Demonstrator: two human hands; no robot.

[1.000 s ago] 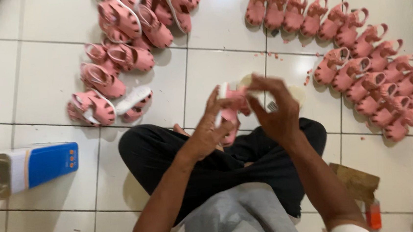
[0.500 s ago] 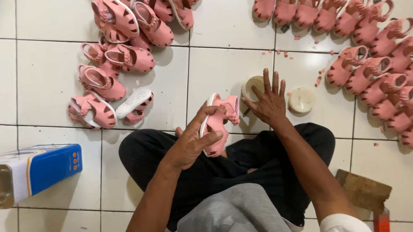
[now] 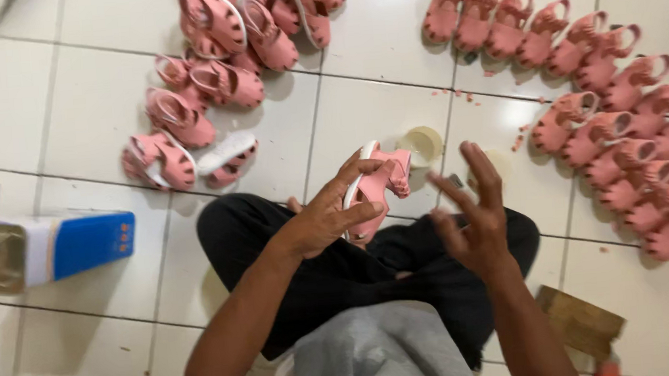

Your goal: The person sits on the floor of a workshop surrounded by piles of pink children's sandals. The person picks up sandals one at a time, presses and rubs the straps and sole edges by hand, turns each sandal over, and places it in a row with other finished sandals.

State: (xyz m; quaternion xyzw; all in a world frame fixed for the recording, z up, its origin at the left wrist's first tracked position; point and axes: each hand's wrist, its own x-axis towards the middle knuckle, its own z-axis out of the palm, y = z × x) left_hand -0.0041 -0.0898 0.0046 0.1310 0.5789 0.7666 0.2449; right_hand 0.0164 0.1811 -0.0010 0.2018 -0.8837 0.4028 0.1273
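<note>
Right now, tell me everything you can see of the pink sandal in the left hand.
The pink sandal is small, with a white sole edge, a closed toe with cut-out straps and a heel strap, in what looks like moulded rubbery plastic. It is tilted on its side, sole edge towards the left hand, above the person's crossed legs. The left fingers wrap it; the right hand is open beside it, not touching.

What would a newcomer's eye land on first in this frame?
Pink sandals everywhere: a jumbled heap at top left and neat rows along the right of the white tiled floor. At centre, the left hand grips one pink sandal over the lap, the right hand open beside it.
</note>
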